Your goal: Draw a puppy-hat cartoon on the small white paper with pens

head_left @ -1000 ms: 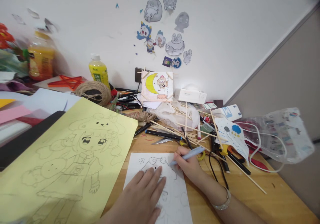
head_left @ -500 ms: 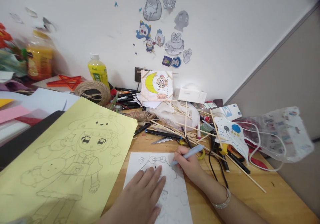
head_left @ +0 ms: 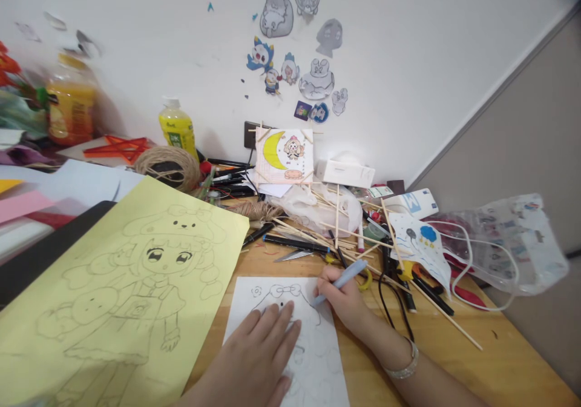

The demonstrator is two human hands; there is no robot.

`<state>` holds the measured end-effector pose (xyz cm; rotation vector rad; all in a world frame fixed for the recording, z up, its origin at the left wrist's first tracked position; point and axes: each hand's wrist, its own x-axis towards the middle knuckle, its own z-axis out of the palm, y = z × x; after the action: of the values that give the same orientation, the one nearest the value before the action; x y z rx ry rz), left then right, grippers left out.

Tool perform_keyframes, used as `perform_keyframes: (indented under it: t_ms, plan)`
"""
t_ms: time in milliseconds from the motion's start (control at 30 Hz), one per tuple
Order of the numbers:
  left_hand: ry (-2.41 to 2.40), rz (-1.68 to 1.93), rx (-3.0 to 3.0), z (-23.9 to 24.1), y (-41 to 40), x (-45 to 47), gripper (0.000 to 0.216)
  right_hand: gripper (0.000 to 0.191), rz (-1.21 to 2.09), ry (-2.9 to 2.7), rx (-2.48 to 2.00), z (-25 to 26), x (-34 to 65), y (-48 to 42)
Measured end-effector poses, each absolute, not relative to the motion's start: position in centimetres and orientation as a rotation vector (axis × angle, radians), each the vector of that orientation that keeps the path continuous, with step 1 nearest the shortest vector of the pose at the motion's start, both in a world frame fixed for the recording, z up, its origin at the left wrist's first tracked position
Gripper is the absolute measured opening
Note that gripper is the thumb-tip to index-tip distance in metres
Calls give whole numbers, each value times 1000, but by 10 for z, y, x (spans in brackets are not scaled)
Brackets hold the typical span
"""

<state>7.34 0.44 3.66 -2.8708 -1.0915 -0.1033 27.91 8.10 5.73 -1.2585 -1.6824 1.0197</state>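
Observation:
A light blue pen (head_left: 347, 275) is gripped in my right hand (head_left: 338, 298), its tip at the curved outline near the upper right of a white sheet (head_left: 320, 358). That sheet carries a line drawing with a bow, a dark dot and a small flower; much of it is hidden. My left hand (head_left: 263, 346) lies flat across the sheet with fingers stretched out. To the left, a yellow sheet (head_left: 200, 328) bears a pencil drawing of a girl in a hat and dress.
Thin wooden sticks (head_left: 338, 237), scissors (head_left: 297, 254) and markers (head_left: 436, 295) crowd the table behind the sheet. A twine coil (head_left: 193, 174) and a yellow bottle (head_left: 178, 125) stand back left. A plastic pouch (head_left: 521, 243) lies at right.
The pen and my right hand have moved slightly down along the outline, where the line looks darker. My left hand stays in place.

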Motion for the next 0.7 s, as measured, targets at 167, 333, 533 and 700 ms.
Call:
perform_keyframes:
  t_ms: [167,333,533,700]
  plan:
    - [-1130,-79,-2898,31,5,75,64,30,1071,-1571,-1236,58,282,79]
    - [-1243,-118,-2829,21,6,76,63,25,1014,-1619,-1166,62,281,75]
    - [-1223,-69,-2818,43,6,77,58,36,867,-1847,-1216,59,280,75]
    - [-1253,-121,-2811,50,5,78,51,34,834,-1988,-1231,58,278,78]
